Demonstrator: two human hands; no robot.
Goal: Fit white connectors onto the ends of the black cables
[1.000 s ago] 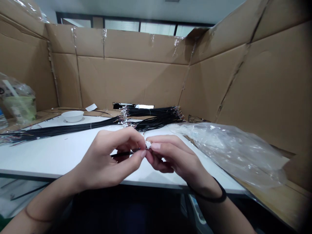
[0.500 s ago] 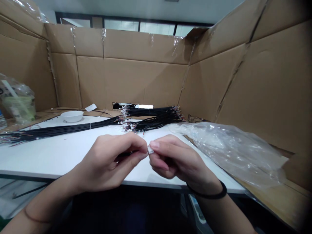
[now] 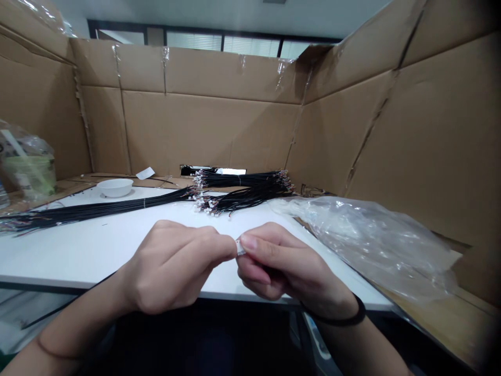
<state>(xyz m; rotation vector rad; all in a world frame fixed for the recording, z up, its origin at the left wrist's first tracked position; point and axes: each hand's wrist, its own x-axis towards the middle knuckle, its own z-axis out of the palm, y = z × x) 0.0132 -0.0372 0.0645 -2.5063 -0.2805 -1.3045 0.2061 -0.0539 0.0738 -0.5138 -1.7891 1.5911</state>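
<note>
My left hand [image 3: 172,266] is curled closed just above the near edge of the white table [image 3: 78,250]; it hides the thin black cable it pinches, which trails off under my wrist. My right hand [image 3: 279,263] meets it fingertip to fingertip and pinches a small white connector [image 3: 239,247] between thumb and forefinger. A black band circles my right wrist.
Bundles of black cables [image 3: 242,180] with small end connectors lie across the back of the table, and a long bundle [image 3: 90,210] runs off to the left. A white bowl [image 3: 115,186] sits at the back left, a clear plastic bag [image 3: 376,240] at the right. Cardboard walls [image 3: 219,125] enclose the table.
Both hands have sunk slightly toward the table's near edge. My left hand has rolled closed over the cable end, which showed a second ago.
</note>
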